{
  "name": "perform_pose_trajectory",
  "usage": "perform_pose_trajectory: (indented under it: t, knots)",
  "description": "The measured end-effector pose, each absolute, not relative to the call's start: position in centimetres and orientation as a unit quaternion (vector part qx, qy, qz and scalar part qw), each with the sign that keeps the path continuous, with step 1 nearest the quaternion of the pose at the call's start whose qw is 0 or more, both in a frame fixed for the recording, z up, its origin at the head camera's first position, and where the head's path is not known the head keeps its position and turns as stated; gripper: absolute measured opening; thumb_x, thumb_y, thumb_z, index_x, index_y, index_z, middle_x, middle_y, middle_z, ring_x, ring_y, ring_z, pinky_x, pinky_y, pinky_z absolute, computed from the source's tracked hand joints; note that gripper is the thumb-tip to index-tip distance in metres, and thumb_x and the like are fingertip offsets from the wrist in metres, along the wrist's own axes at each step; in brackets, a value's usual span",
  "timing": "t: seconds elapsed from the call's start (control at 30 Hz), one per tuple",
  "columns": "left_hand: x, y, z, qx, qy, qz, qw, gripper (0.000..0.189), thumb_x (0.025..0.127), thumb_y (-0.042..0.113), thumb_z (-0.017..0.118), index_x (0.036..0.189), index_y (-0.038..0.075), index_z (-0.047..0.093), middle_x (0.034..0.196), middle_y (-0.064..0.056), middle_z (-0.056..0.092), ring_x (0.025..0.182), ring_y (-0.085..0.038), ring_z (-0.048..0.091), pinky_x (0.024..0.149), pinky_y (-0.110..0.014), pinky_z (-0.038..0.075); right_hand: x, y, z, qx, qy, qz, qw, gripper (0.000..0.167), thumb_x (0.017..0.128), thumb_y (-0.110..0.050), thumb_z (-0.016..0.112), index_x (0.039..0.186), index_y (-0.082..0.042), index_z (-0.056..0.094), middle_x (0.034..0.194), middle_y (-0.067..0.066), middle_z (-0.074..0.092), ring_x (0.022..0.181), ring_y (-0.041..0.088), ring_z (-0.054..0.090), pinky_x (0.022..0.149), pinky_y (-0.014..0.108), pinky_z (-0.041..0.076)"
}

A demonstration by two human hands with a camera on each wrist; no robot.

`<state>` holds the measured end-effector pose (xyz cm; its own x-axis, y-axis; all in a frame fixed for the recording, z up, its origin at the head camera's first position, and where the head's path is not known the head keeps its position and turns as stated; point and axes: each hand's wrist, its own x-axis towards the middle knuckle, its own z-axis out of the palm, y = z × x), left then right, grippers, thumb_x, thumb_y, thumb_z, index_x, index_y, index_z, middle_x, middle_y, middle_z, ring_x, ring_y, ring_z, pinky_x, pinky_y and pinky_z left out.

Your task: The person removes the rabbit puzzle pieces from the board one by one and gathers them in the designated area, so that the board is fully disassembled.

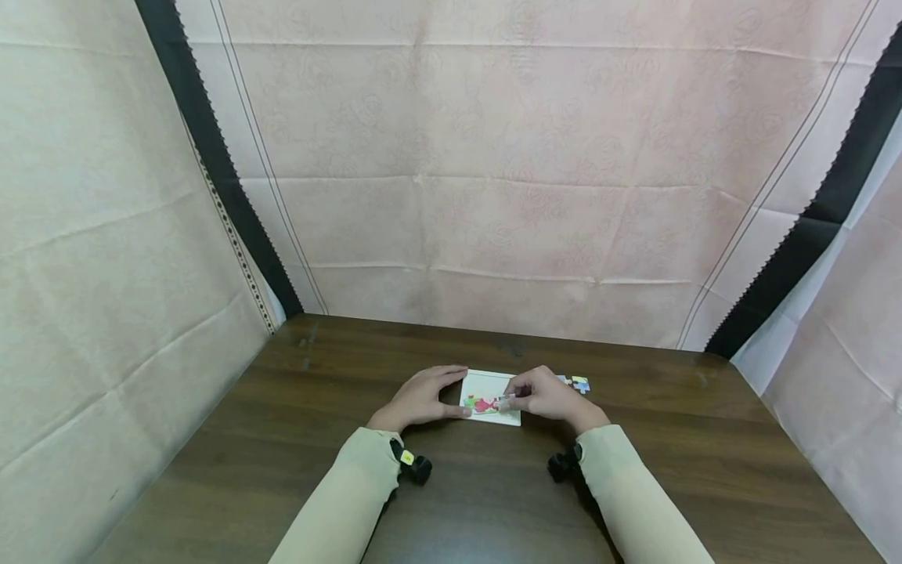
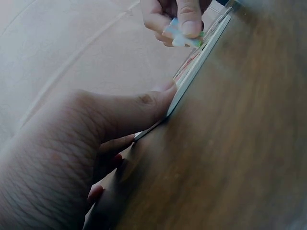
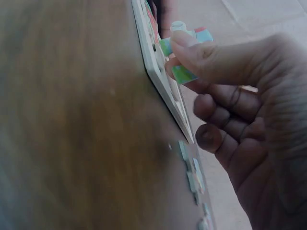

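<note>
A small white puzzle board [image 1: 488, 382] lies flat on the table, with a pink and green picture part [image 1: 482, 404] along its near side. My left hand [image 1: 426, 395] rests at the board's left side, its thumb [image 2: 153, 103] extended onto the near edge. The other fingers reach along the left side, partly hidden in the left wrist view. Over the board's right part, my right hand [image 1: 553, 398] pinches a light blue and green jigsaw piece [image 3: 184, 75] between thumb and index finger. That piece [image 2: 180, 39] is held tilted just above the board.
Several loose jigsaw pieces [image 1: 581, 385] lie on the wooden table [image 1: 479, 501] beyond and right of the right hand. Pale cloth [image 1: 521, 172] hangs behind the table's far edge and along both sides. A dark wrist camera [image 1: 420, 470] sits on each sleeve cuff.
</note>
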<state>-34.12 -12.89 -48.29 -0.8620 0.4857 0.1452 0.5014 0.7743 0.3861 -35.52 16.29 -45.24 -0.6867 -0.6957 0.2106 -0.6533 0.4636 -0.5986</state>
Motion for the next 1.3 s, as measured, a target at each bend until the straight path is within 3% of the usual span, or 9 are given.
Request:
perform_pose_trajectory:
  t: [0.23, 0.4, 0.6, 0.87, 1.3]
  knots:
    - [-34.2, -12.9, -48.4, -0.261, -0.942, -0.208, 0.019, 0.087, 0.084, 0.07, 0.066, 0.155, 0.028, 0.041, 0.158, 0.009, 0.039, 0.146, -0.022, 0.034, 0.117, -0.049, 0.028, -35.8, 17.1, -45.4, -0.355, 0.87, -0.342, -0.014, 0.011, 0.098, -0.026, 0.069, 0.101, -0.019, 0.077, 0.084, -0.009, 0.068, 0.066, 0.009, 0.053, 0.058, 0.027, 0.049]
    - [-34.3, -12.8, -48.6, -0.26, -0.943, -0.206, 0.021, 0.087, 0.083, 0.071, 0.066, 0.156, 0.029, 0.041, 0.158, 0.01, 0.038, 0.147, -0.02, 0.033, 0.118, -0.048, 0.027, -35.8, 19.6, -45.6, -0.326, 0.874, -0.358, -0.033, 0.016, 0.099, -0.031, 0.066, 0.103, -0.02, 0.077, 0.087, -0.006, 0.068, 0.067, 0.013, 0.055, 0.058, 0.03, 0.05]
    - [-34.4, -12.7, -48.7, -0.26, -0.943, -0.208, 0.02, 0.087, 0.084, 0.071, 0.065, 0.156, 0.029, 0.041, 0.158, 0.01, 0.038, 0.147, -0.02, 0.032, 0.118, -0.048, 0.027, -35.2, 24.6, -46.7, -0.287, 0.885, -0.36, -0.071, 0.008, 0.095, -0.03, 0.072, 0.1, -0.025, 0.075, 0.089, -0.01, 0.07, 0.074, 0.01, 0.062, 0.064, 0.028, 0.053]
    - [-34.2, -12.9, -48.5, -0.26, -0.943, -0.206, 0.019, 0.087, 0.084, 0.071, 0.065, 0.156, 0.028, 0.041, 0.158, 0.009, 0.038, 0.147, -0.021, 0.033, 0.118, -0.048, 0.027, -33.9, 29.9, -47.8, -0.236, 0.907, -0.331, -0.105, 0.004, 0.091, -0.027, 0.077, 0.093, -0.028, 0.074, 0.083, -0.012, 0.068, 0.072, 0.009, 0.058, 0.064, 0.027, 0.048]
    - [-34.1, -12.9, -48.3, -0.264, -0.942, -0.206, 0.026, 0.087, 0.084, 0.071, 0.065, 0.155, 0.026, 0.042, 0.158, 0.008, 0.039, 0.146, -0.021, 0.034, 0.117, -0.048, 0.029, -34.1, 30.3, -48.7, -0.245, 0.913, -0.29, -0.148, 0.007, 0.089, -0.025, 0.079, 0.095, -0.026, 0.075, 0.085, -0.013, 0.061, 0.069, 0.009, 0.048, 0.061, 0.027, 0.04]
